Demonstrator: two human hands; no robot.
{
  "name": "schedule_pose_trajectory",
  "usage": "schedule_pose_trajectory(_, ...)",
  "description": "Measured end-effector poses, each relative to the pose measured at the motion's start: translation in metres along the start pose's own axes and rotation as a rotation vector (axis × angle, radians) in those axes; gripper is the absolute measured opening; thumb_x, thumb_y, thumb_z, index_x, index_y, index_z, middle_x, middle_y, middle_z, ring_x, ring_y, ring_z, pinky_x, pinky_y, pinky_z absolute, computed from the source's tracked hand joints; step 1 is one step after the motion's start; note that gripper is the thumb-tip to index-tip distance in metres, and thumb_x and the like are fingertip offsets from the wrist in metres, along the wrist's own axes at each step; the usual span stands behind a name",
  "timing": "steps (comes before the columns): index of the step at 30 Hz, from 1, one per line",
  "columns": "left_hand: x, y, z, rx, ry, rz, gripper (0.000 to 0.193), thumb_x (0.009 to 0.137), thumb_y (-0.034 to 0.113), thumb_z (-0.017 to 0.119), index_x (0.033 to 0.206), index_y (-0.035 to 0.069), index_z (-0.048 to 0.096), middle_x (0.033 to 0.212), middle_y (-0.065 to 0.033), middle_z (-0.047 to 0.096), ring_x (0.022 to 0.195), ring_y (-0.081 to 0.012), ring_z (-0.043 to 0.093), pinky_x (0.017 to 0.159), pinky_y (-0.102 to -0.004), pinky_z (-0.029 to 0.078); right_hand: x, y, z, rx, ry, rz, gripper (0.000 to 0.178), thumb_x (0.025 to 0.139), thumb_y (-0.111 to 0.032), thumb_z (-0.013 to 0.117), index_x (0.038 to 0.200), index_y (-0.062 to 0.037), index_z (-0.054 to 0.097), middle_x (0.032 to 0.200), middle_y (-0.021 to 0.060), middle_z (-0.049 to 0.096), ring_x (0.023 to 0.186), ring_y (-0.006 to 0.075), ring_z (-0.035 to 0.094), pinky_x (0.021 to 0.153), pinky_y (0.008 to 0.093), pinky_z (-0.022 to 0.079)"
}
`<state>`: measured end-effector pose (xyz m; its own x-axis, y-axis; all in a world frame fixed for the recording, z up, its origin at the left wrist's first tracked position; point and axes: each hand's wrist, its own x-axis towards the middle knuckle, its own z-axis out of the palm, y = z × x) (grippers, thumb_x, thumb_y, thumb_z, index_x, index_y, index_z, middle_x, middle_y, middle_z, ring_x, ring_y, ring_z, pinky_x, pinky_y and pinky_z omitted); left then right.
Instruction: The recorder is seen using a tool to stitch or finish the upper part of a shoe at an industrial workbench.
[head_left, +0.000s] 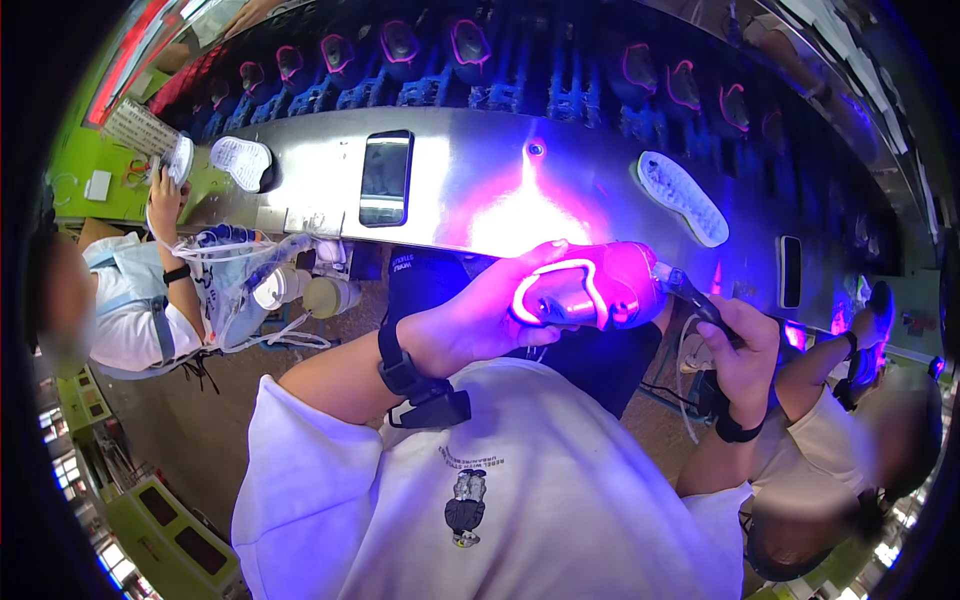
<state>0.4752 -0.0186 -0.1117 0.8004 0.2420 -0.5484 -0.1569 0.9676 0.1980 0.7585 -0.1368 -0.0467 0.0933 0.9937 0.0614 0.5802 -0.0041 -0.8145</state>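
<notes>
My left hand [475, 315] is wrapped round a shoe upper [635, 285], which is lit pink and purple. A bright pink line loops round the shoe's opening, which is turned toward me. In my right hand [748, 350] is a dark-handled brush [692, 293]. Its tip meets the right end of the shoe, or comes very close to it. Both hands are just in front of the metal bench's near edge, over my lap. Pale shoe sole [683, 198] lies on the bench beyond my right hand.
On the metal bench [450, 150] lie a phone [386, 178] and, at left, another sole [240, 162]. A second phone [790, 271] is at right. Several dark shoes with pink outlines stand on a rack [400, 42] behind. Co-workers sit on both sides; white pots [330, 297] stand at left.
</notes>
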Motion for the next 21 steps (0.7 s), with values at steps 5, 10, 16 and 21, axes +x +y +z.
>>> schedule_pose_trajectory(5,-0.014,0.001,-0.004,-0.314,-0.067,-0.228,0.054,0.097,0.050,0.058,0.131,0.009,0.053,0.104,-0.0160,0.070,0.078,-0.0283,0.074,0.050,-0.0242,0.062,0.012,-0.013,-0.001,-0.091,-0.053,-0.059,0.034,0.077,-0.002,0.075,0.110,0.0004,0.072,0.076,0.0098,0.064,0.068,0.0185,0.061,0.065,0.0290,0.046)
schedule_pose_trajectory(10,-0.018,0.002,-0.019,-0.514,-0.125,-0.394,0.063,0.094,0.055,0.053,0.126,0.002,0.058,0.110,-0.0328,0.065,0.064,-0.0243,0.069,0.048,-0.0229,0.057,0.021,-0.017,0.007,-0.072,-0.045,-0.027,0.034,0.075,-0.001,0.075,0.109,0.0002,0.072,0.076,0.0097,0.064,0.068,0.0195,0.060,0.064,0.0294,0.045)
schedule_pose_trajectory(16,-0.018,-0.005,-0.032,-0.699,-0.316,-0.441,0.065,0.094,0.059,0.053,0.131,0.006,0.055,0.112,-0.0336,0.062,0.065,-0.0288,0.070,0.048,-0.0225,0.060,0.025,-0.011,0.029,-0.025,-0.037,-0.091,0.031,0.075,0.001,0.076,0.105,0.0036,0.072,0.076,0.0084,0.063,0.067,0.0161,0.059,0.062,0.0279,0.044)
schedule_pose_trajectory(21,-0.026,-0.012,-0.030,-0.755,-0.368,-0.438,0.068,0.092,0.063,0.052,0.131,0.007,0.055,0.112,-0.0333,0.062,0.065,-0.0295,0.070,0.047,-0.0229,0.059,0.010,0.004,0.061,0.056,0.065,-0.151,0.030,0.076,0.000,0.078,0.105,0.0062,0.071,0.079,0.0073,0.064,0.069,0.0145,0.059,0.063,0.0267,0.046)
